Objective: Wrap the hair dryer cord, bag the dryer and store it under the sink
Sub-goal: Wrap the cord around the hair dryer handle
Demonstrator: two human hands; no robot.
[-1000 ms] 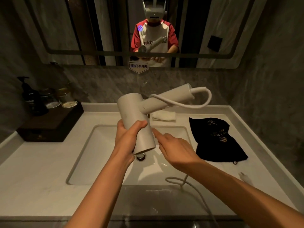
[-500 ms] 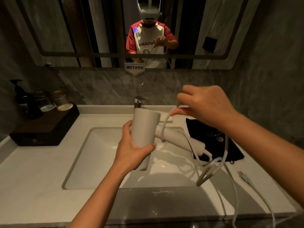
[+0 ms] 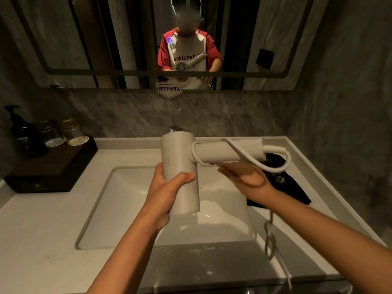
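Item: hair dryer — I hold it over the sink, left hand clamped around the barrel, handle pointing right.

Cord: one turn sits at the root of the handle, a loop swings past its far end, and the slack drops behind my right arm to trail off the near counter edge.

Right hand: under the handle, palm up, fingers loosely apart; whether it pinches the cord I cannot tell.

Risks, as I judge them: with no tension the single turn could slide off the handle end; the hanging tail could snag on the counter lip and tug the wrap loose; a slack left grip drops the dryer into the basin.

Surroundings: black bag flat on the counter at right, just beyond my right wrist — partly under the loop. Dark tray with jars and a pump bottle far left, well apart. Faucet behind the barrel.
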